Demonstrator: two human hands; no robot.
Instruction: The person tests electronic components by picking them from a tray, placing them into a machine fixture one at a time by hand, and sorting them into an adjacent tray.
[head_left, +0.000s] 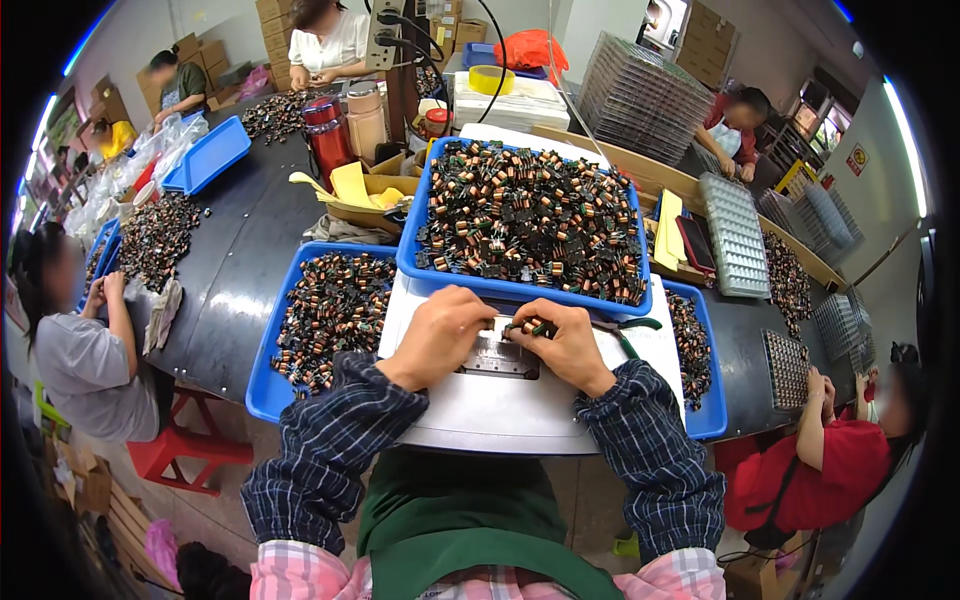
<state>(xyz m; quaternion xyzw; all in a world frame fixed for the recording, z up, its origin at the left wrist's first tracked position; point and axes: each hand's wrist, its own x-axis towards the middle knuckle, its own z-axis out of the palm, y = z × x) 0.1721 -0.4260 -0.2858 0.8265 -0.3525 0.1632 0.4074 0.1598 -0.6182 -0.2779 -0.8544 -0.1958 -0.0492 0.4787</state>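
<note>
Both my hands meet over a small metal fixture (pixel 502 360) set in a white work surface (pixel 480 415). My left hand (pixel 438 338) is closed, thumb and fingertips pinched at the fixture's upper left; whatever is between them is hidden. In my right hand (pixel 565 345) are several small copper-wound coils (pixel 540 327) with dark bases, gathered under curled fingers, the fingertips close to the fixture. Just beyond the hands, a blue tray (pixel 425 272) is heaped with the same coils. Green-handled pliers (pixel 638 324) lie right of my right hand.
A second blue tray (pixel 262 375) of coils stands at left, another (pixel 714 402) at right. Farther back are a red flask (pixel 327 140), yellow tape (pixel 491 79), stacked clear trays (pixel 640 95) and a white gridded tray (pixel 735 235). Co-workers sit around the dark table (pixel 235 290).
</note>
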